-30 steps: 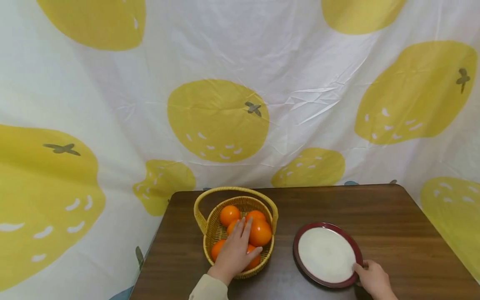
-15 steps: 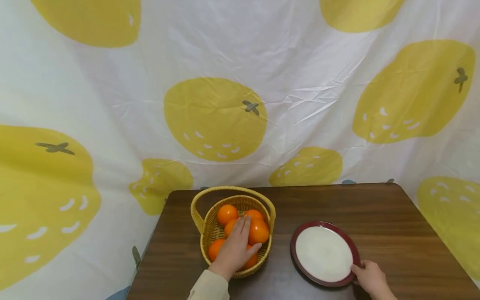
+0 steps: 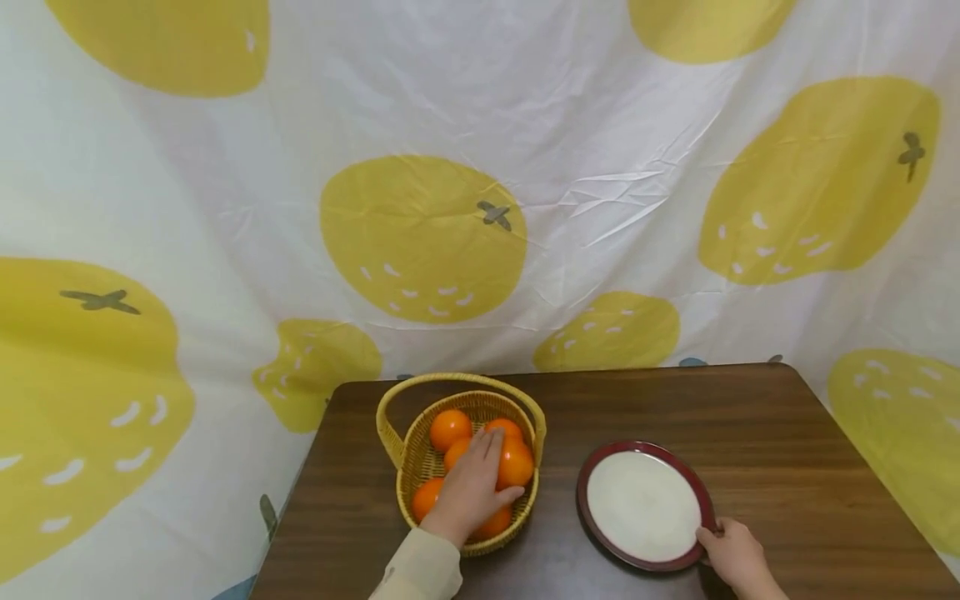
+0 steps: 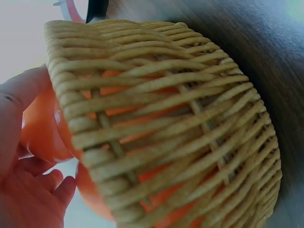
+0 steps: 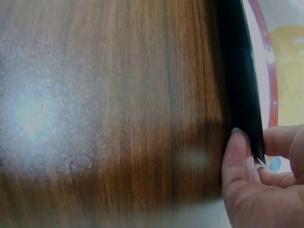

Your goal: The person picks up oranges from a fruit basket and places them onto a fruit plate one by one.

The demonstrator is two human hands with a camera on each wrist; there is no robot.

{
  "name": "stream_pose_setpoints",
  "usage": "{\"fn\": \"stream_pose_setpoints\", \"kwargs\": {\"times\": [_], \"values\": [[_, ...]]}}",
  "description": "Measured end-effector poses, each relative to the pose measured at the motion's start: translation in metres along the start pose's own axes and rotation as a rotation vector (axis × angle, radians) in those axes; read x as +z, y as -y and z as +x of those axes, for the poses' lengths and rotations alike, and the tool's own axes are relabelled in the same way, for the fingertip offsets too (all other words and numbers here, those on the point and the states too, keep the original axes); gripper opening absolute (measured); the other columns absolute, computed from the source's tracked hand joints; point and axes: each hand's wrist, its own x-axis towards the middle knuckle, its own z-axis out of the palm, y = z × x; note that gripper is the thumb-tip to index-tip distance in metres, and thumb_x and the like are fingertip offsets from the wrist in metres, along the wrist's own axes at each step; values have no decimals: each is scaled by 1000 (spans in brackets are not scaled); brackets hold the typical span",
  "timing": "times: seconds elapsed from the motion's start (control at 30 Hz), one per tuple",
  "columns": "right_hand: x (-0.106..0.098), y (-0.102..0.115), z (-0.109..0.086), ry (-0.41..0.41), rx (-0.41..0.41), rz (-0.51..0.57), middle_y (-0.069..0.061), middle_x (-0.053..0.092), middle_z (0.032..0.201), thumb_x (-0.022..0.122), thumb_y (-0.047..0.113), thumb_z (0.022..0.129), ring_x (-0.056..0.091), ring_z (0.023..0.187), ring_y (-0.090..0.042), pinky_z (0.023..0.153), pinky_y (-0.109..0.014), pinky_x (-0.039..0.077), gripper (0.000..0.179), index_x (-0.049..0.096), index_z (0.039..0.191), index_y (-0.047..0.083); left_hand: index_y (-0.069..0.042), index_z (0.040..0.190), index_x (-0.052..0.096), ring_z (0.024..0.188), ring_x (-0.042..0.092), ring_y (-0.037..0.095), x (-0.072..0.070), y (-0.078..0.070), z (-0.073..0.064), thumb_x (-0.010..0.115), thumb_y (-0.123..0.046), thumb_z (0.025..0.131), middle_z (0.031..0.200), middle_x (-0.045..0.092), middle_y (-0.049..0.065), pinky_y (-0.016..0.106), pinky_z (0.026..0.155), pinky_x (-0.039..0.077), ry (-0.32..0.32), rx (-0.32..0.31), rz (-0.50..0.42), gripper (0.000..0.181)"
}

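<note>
Oranges [image 3: 450, 430] in a wicker basket [image 4: 161, 114], left hand [image 3: 472, 490] seemingly curled round one orange [image 3: 516, 463], right hand [image 3: 736, 552] pinching a red-rimmed plate [image 3: 643, 505]

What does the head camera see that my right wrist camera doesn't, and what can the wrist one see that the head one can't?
Only the head view: the basket, the oranges and the left hand on them.
Only the right wrist view: the black underside of the plate, close up.
Both: the plate, the right hand, the table and the patterned cloth.
</note>
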Motion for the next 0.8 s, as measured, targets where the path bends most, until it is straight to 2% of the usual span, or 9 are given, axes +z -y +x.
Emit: {"fn": "stream_pose_setpoints", "kwargs": {"times": [0.13, 0.27, 0.4, 0.57, 0.8], "values": [[-1, 3, -2, 4, 17, 4, -13, 71, 78, 54, 12, 94, 70, 66, -16, 62, -30, 51, 37, 57, 107, -22, -4, 157, 32, 151, 32, 33, 1, -1, 2, 73, -51, 89, 159, 40, 17, 51, 116, 38, -8, -4, 29, 92], [-2, 4, -3, 8, 14, 10, -15, 70, 77, 54, 12, 94, 70, 66, -17, 61, -30, 51, 32, 59, 99, -19, -4, 156, 34, 145, 42, 33, 2, -2, 3, 74, -51, 88, 157, 43, 16, 50, 115, 39, -6, -16, 24, 92], [-3, 5, -3, 5, 16, 0, -14, 69, 77, 54, 12, 94, 70, 66, -16, 61, -29, 50, 30, 59, 98, -18, -5, 157, 33, 140, 48, 34, 2, -2, 3, 75, -48, 88, 157, 44, 17, 49, 115, 41, 8, -26, -29, 91], [-2, 2, -2, 6, 8, 1, -15, 69, 77, 54, 12, 94, 69, 66, -16, 61, -29, 49, 32, 58, 101, -19, -8, 158, 30, 143, 45, 33, 2, 0, 3, 74, -47, 89, 159, 40, 15, 49, 116, 40, 26, -54, -117, 91], [-2, 1, 0, 25, 26, 12, -17, 69, 81, 53, 12, 94, 70, 68, -18, 62, -30, 51, 35, 57, 104, -21, -7, 158, 29, 144, 43, 34, 2, 1, -1, 73, -49, 90, 159, 40, 16, 52, 116, 38, 3, -67, -197, 92]]}}
